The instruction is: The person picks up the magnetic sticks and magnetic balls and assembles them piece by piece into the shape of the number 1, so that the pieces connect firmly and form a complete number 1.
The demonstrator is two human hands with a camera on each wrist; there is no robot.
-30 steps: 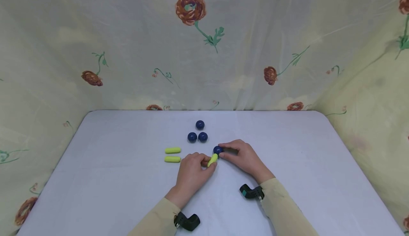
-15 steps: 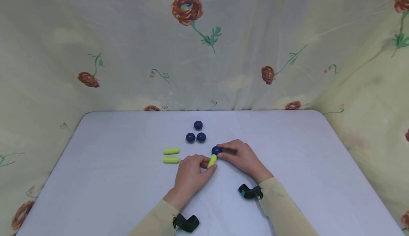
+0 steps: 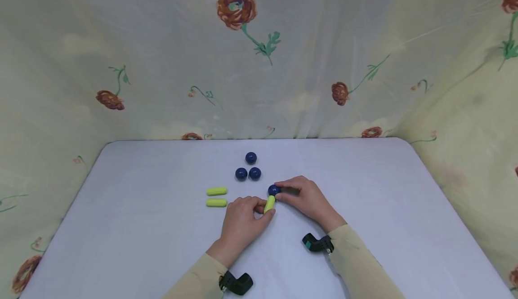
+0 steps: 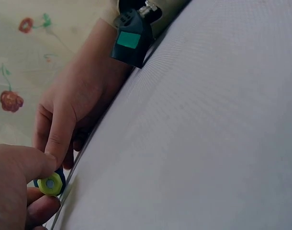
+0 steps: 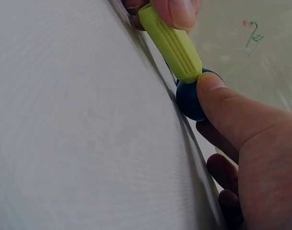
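Note:
My left hand (image 3: 243,220) pinches a yellow-green ridged rod (image 3: 269,204) between thumb and fingers. In the left wrist view its near end is six-sided, with a small round metallic disc (image 4: 50,183) in the middle. My right hand (image 3: 309,200) grips a dark blue ball (image 3: 274,190) between thumb and finger. The rod's far end meets the ball, as the right wrist view shows, with my right thumb (image 5: 218,88) right at that spot. Two more yellow-green rods (image 3: 216,203) lie side by side left of my left hand.
Three dark blue balls (image 3: 251,158) sit in a triangle beyond the hands, on the white table (image 3: 154,227). A flower-patterned curtain (image 3: 170,56) hangs behind the table and along its sides. Each wrist carries a black camera mount (image 3: 236,283).
Both hands keep their holds on the rod and the ball. The whole scene has shifted slightly left in the head view.

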